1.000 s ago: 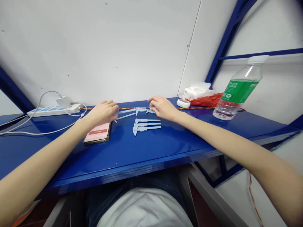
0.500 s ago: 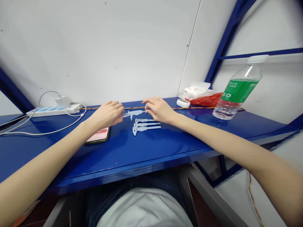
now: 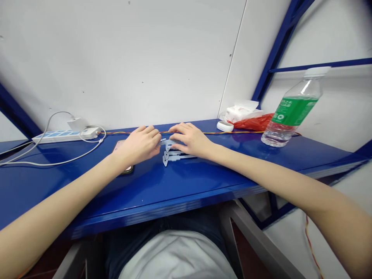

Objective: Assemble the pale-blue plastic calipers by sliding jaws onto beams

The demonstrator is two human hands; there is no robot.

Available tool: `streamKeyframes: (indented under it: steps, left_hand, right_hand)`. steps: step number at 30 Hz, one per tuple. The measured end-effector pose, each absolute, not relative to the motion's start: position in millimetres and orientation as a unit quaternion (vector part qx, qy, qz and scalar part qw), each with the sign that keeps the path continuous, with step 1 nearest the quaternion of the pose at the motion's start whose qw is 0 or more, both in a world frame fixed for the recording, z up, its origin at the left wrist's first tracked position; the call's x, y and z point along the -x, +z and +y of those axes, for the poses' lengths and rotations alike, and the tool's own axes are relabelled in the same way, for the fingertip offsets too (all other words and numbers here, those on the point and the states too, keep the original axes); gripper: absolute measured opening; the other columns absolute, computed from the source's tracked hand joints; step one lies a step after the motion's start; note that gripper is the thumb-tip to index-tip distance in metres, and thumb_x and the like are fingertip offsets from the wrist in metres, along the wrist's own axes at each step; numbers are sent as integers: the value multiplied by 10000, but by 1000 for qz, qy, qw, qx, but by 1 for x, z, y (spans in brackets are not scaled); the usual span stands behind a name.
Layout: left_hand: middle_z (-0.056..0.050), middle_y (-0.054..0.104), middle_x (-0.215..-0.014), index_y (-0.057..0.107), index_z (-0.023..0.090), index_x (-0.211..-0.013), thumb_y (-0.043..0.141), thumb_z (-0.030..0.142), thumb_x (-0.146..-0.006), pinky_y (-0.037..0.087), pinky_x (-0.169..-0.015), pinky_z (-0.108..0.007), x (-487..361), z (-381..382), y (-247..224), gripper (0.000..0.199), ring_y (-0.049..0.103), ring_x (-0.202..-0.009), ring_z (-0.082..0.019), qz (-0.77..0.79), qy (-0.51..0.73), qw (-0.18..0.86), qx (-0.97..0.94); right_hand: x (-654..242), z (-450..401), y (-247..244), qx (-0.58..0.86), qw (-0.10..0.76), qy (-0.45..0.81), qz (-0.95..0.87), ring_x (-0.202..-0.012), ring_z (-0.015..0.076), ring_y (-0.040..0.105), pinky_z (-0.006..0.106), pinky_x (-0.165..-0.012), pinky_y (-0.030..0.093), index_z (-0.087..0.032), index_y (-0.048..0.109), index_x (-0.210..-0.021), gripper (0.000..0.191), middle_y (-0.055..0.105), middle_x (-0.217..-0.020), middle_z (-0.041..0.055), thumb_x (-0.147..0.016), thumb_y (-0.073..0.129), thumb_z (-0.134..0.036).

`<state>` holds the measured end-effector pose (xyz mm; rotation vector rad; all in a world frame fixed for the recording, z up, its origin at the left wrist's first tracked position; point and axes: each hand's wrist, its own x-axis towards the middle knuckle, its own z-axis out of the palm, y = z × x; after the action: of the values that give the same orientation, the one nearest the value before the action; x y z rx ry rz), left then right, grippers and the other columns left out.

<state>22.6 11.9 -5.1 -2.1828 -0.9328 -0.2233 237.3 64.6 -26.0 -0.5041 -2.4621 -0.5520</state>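
Observation:
Between my two hands is a pale blue-grey plastic vernier caliper [image 3: 163,142], its ends covered by the fingers. My left hand [image 3: 144,142] is closed on its left end. The fingers and thumb of my right hand [image 3: 192,140] reach around its right part, hiding most of it. Just below, more calipers of the same kind [image 3: 173,157] lie stacked side by side on the blue table, jaws to the left. My right hand's thumb hovers over or touches the uppermost of these; I cannot tell which.
A smartphone [image 3: 128,170] lies partly under my left hand. At the left are a power strip [image 3: 64,135] and a white cable [image 3: 58,164]. A tissue pack [image 3: 242,112], a white oval device [image 3: 224,126], a red plastic bag [image 3: 252,123] and a water bottle [image 3: 293,110] stand at the right.
Both hands have moved: the left one to the right, the right one slightly left and down. The held caliper has come closer to the others and is more covered by the fingers.

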Motion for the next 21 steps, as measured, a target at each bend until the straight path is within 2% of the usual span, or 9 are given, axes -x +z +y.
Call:
streamKeyframes:
  steps: [6, 9, 16, 21]
  left_hand:
    - [-124, 636, -958, 618, 112, -988, 409, 262, -891, 450, -767, -366, -13, 14, -1, 275, 564, -946, -258, -436, -120, 349, 821]
    - [-121, 639, -924, 628, 111, -961, 397, 238, -887, 454, -768, -370, -6, 17, -2, 274, 567, -937, -260, -460, -98, 336, 816]
    - [-97, 626, -903, 616, 129, -925, 396, 224, -894, 450, -752, -342, -22, 12, -15, 241, 561, -895, -232, -341, -73, 348, 870]
    - [-90, 634, -912, 609, 145, -931, 389, 270, -898, 458, -767, -358, -29, 8, -13, 255, 567, -915, -239, -403, -104, 299, 859]
  right_hand:
    - [-244, 69, -22, 249, 296, -209, -898, -1000, 223, 550, 365, -846, 383, -180, 646, -886, 146, 635, -1085, 88, -869, 578, -308]
    - [-245, 72, -21, 281, 305, -204, -886, -952, 209, 553, 354, -834, 375, -180, 650, -857, 130, 655, -1024, 70, -853, 606, -302]
    - [-236, 61, -23, 232, 301, -221, -898, -967, 205, 545, 338, -814, 359, -152, 650, -841, 148, 651, -1006, 78, -847, 620, -297]
    - [-236, 61, -25, 211, 306, -223, -901, -960, 208, 538, 343, -802, 359, -160, 648, -834, 164, 648, -1006, 80, -847, 614, -320]
